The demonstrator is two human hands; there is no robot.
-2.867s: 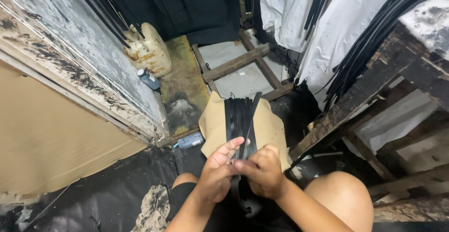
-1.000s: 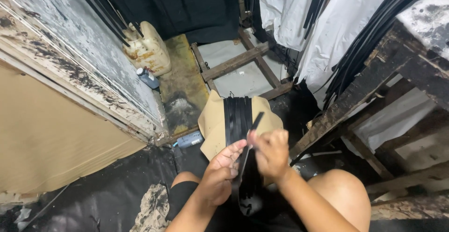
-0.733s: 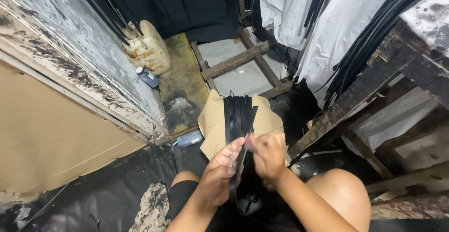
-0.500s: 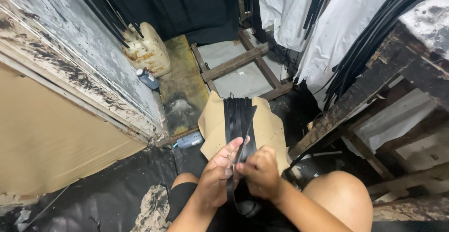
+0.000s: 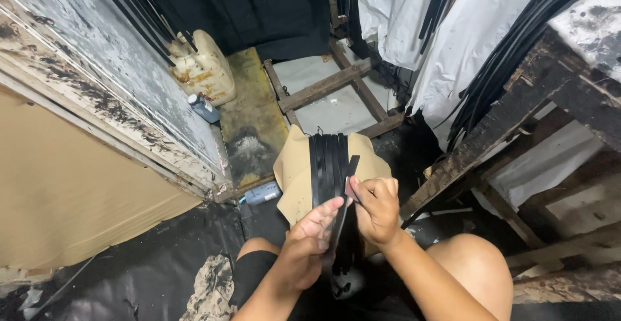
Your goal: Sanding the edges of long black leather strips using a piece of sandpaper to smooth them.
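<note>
the left hand (image 5: pixel 310 233) and right hand (image 5: pixel 375 208) are raised together above the lap, each pinched on one black strip (image 5: pixel 341 208) held upright between them. just beyond, more black strips (image 5: pixel 328 162) are laid side by side on a tan sheet (image 5: pixel 294 178).

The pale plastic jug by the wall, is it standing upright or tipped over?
Tipped: the jug leans back against the wall.

Strips (image 5: pixel 328 166) on cardboard sheet (image 5: pixel 294 178); jug (image 5: pixel 202 68) behind, left
</note>
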